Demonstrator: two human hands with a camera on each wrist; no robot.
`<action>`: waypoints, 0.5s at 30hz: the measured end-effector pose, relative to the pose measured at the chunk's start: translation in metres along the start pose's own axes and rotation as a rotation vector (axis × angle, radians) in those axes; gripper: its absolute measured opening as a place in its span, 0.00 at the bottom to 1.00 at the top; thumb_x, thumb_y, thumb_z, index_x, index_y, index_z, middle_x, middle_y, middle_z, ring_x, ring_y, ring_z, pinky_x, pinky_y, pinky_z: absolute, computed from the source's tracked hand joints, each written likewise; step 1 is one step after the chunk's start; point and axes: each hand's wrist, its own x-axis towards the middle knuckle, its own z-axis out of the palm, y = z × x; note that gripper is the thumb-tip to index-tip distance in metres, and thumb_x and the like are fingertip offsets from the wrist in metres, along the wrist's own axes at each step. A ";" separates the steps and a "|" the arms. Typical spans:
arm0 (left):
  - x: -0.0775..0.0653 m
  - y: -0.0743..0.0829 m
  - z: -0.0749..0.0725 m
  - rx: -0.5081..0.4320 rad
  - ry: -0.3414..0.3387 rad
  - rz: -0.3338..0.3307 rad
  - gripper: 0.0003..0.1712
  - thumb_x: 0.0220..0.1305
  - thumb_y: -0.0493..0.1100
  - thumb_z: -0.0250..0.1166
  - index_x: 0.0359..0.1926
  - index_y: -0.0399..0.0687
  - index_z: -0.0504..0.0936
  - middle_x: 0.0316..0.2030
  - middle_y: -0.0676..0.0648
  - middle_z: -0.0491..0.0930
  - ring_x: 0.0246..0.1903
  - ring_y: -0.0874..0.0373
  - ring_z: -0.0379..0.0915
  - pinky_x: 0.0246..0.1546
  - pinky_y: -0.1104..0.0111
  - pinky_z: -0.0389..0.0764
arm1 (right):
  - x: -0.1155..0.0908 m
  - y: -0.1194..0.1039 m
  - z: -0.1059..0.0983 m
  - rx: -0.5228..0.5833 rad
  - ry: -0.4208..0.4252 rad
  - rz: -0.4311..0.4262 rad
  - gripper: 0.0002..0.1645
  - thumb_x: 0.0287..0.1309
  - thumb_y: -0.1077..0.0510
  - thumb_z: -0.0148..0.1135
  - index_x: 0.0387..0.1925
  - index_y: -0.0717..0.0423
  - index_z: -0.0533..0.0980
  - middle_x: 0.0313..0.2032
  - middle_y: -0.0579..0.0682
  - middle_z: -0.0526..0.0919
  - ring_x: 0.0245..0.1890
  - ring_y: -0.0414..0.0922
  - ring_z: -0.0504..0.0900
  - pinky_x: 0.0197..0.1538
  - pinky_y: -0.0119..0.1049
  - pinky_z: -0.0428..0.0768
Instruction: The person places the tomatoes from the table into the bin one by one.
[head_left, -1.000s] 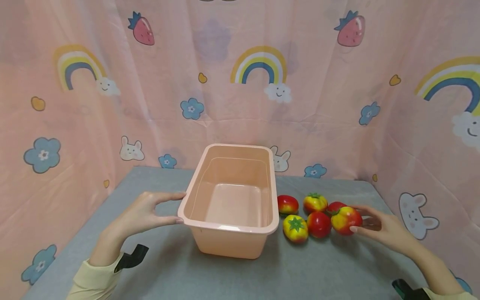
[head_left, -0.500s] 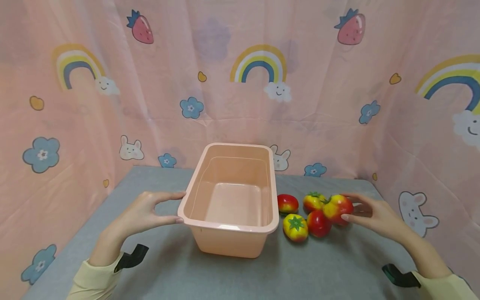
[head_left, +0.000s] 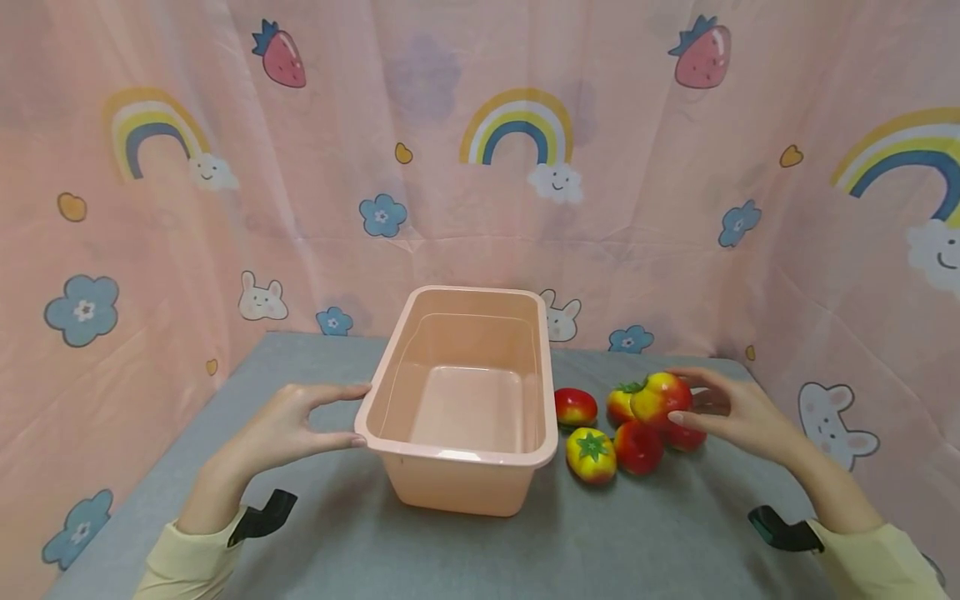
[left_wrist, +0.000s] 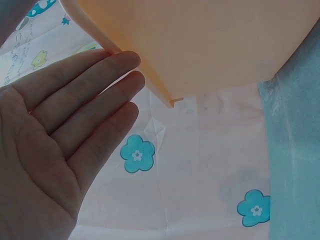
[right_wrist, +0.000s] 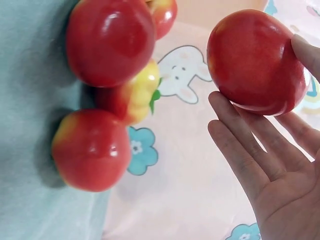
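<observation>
In the head view, my right hand (head_left: pixel 738 410) pinches a red-and-yellow tomato (head_left: pixel 662 398) between thumb and fingers, raised over the others. The right wrist view shows the held tomato's smooth red side, apart from the table. Below and beside it lie several more: a yellow-topped tomato (head_left: pixel 591 456) with a green star-shaped calyx, a red tomato (head_left: pixel 638 448), a partly covered tomato (head_left: pixel 619 405) and a tomato (head_left: pixel 686 437) under my hand. My left hand (head_left: pixel 281 433) has its fingers extended, their tips at the left rim of a peach plastic bin (head_left: pixel 459 456).
The bin stands on a grey cloth-covered table (head_left: pixel 600 542), its visible inside bare. Another tomato (head_left: pixel 576 408) lies close against its right side. A pink printed curtain (head_left: pixel 637 250) hangs behind and along both sides.
My right hand has lifted the tomato and carried it up and to the left, uncovering a tomato beneath. The left hand and bin have stayed in place.
</observation>
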 end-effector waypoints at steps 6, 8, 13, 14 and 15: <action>0.000 0.001 0.000 -0.006 -0.001 -0.007 0.34 0.50 0.62 0.70 0.57 0.56 0.79 0.53 0.59 0.80 0.53 0.61 0.77 0.50 0.58 0.80 | 0.007 -0.008 -0.004 -0.015 0.017 -0.046 0.35 0.53 0.49 0.69 0.62 0.47 0.69 0.52 0.54 0.80 0.41 0.26 0.78 0.39 0.25 0.82; 0.000 0.002 0.000 -0.010 -0.003 -0.012 0.34 0.50 0.62 0.70 0.57 0.56 0.79 0.53 0.59 0.80 0.54 0.61 0.77 0.50 0.58 0.80 | 0.010 -0.010 -0.005 -0.018 0.023 -0.063 0.34 0.53 0.49 0.69 0.62 0.46 0.69 0.52 0.53 0.80 0.41 0.21 0.75 0.39 0.24 0.81; 0.000 0.003 -0.001 -0.012 -0.009 -0.013 0.34 0.50 0.62 0.70 0.58 0.56 0.79 0.53 0.59 0.80 0.54 0.61 0.77 0.51 0.58 0.79 | 0.015 -0.016 -0.008 -0.018 0.021 -0.075 0.33 0.53 0.49 0.69 0.61 0.45 0.69 0.51 0.52 0.80 0.43 0.38 0.82 0.39 0.25 0.81; 0.000 0.003 -0.001 -0.013 -0.010 -0.013 0.34 0.50 0.62 0.70 0.58 0.56 0.79 0.53 0.59 0.80 0.54 0.60 0.77 0.51 0.58 0.79 | 0.016 -0.017 -0.008 -0.017 0.019 -0.075 0.33 0.53 0.49 0.69 0.61 0.46 0.69 0.51 0.52 0.81 0.44 0.43 0.83 0.39 0.25 0.81; 0.000 0.003 -0.001 -0.012 -0.012 -0.013 0.34 0.50 0.62 0.70 0.58 0.56 0.78 0.53 0.58 0.80 0.54 0.60 0.77 0.51 0.57 0.79 | 0.017 -0.019 -0.009 -0.017 0.016 -0.074 0.33 0.53 0.49 0.69 0.61 0.46 0.69 0.51 0.52 0.81 0.44 0.48 0.83 0.39 0.26 0.82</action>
